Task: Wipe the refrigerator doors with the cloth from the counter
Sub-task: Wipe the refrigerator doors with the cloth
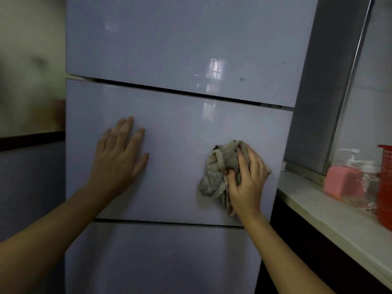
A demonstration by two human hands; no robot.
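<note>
Blur smears the upper left of the frame into greenish wall, and nothing there can be made out. Filling the middle stands the glossy pale grey refrigerator (180, 49), smooth and flat-fronted, with three stacked doors split by dark seams; its top and bottom are cut off by the frame edges. On the middle door (180, 132) the left hand (118, 158) lies flat, palm to the surface, fingers spread apart. At centre right the right hand (247, 179) is clamped on the crumpled grey-beige cloth (214, 175), nubby and frayed, pressing it against the same door. Along the right edge runs the pale stone counter (318, 211), carrying a clear plastic pump bottle (358, 183) with a pink block blurred beside it, and a ribbed red container (385, 187) cut off by the frame; its contents cannot be seen.
</note>
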